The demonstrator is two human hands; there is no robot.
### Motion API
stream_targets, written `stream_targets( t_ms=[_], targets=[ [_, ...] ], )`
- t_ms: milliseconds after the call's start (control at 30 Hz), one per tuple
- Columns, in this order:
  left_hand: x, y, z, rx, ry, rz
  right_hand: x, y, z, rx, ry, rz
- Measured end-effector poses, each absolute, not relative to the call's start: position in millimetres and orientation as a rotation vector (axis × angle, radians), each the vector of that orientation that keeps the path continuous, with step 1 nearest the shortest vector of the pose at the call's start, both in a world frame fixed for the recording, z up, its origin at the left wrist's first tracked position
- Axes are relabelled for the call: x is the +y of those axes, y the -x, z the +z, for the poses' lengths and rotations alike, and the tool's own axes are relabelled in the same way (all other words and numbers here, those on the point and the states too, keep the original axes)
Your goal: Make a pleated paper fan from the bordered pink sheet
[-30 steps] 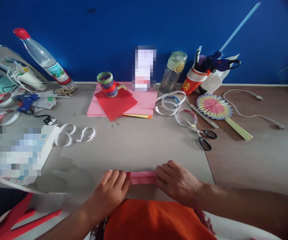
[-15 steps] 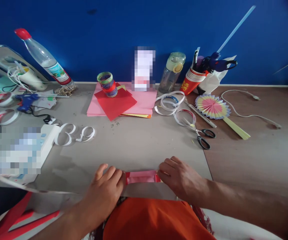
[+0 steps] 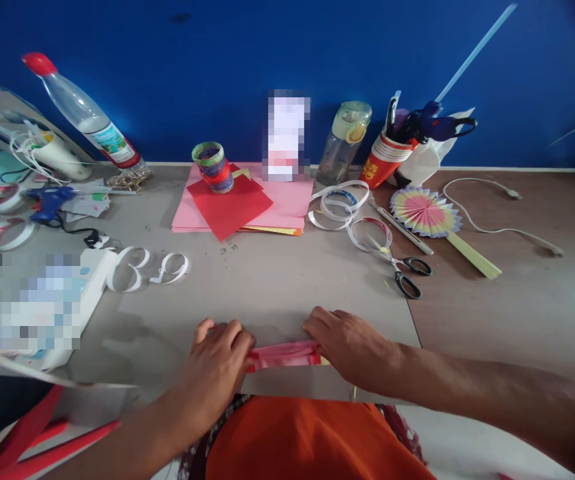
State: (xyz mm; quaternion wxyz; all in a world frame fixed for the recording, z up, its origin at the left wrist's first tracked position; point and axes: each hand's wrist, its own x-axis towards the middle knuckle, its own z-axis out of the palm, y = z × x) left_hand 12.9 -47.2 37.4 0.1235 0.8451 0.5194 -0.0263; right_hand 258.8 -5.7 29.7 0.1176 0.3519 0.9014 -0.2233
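A narrow folded pink paper strip (image 3: 287,355) with red ends lies at the table's near edge, in front of my body. My left hand (image 3: 222,350) grips its left end, fingers curled and pressed together. At the other end my right hand (image 3: 344,340) has its fingers closed on the paper, with a bit of pale yellow showing under it. The fingertips and thumbs of both hands are mostly hidden. Farther back, a red paper square (image 3: 230,207) rests on a stack of pink paper (image 3: 287,207), with a colourful wrapped cup (image 3: 213,168) standing on top.
Scissors (image 3: 407,273), tape rolls (image 3: 340,205), a pen-like white tool (image 3: 404,228) and a pleated paper fan (image 3: 426,212) lie to the right. A water bottle (image 3: 344,143) and red paper cups (image 3: 384,157) stand behind. Leftward are white strip curls (image 3: 130,270), a glue gun (image 3: 52,203) and a tilted bottle (image 3: 90,120).
My right hand has shifted slightly left and up along the far edge of the strip. The strip is now a little tilted, its right end higher. My left hand stays at its end.
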Motion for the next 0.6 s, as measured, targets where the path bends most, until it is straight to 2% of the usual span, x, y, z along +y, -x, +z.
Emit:
stream_targets(
  t_ms=[367,600],
  targets=[
    [-50.6,-18.7,38.8,1.541,-2.348,-0.194,-9.8,-253.3,35.9,2.545,-1.07,-0.594],
    [-55.6,-17.9,33.6,1.515,-2.421,-0.143,-12.8,-254.7,34.0,2.661,-1.052,-0.477]
  ],
)
